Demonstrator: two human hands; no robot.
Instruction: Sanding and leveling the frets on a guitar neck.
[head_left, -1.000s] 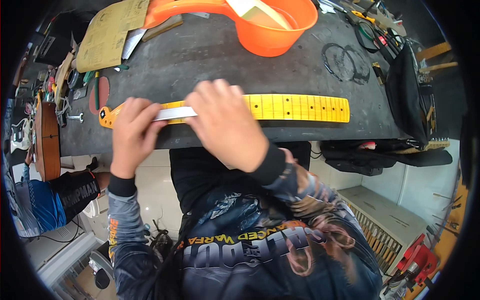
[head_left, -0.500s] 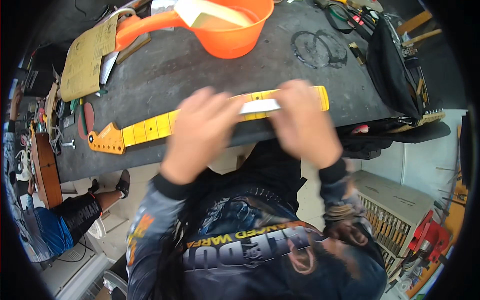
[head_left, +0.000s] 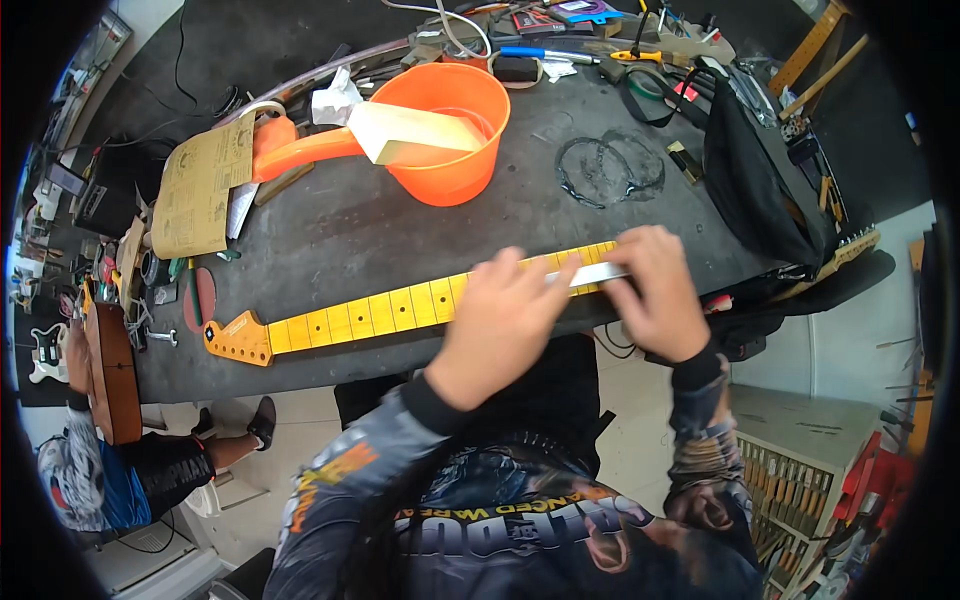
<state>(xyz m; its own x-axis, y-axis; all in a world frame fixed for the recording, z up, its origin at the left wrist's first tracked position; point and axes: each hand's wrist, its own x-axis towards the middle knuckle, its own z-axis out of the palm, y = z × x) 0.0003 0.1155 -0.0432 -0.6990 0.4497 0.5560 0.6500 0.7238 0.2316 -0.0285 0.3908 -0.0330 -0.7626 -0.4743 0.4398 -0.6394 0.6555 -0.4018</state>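
Head view: left hand [head_left: 508, 322] and right hand [head_left: 657, 293] clamp a silvery bar [head_left: 596, 274] over the guitar neck [head_left: 381, 312], whose right end lies beneath them.

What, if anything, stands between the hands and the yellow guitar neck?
Only the silver bar, held by the left hand and right hand over the right part of the guitar neck. Nothing else visible comes between; the orange dipper stands beyond the neck, apart from both hands.
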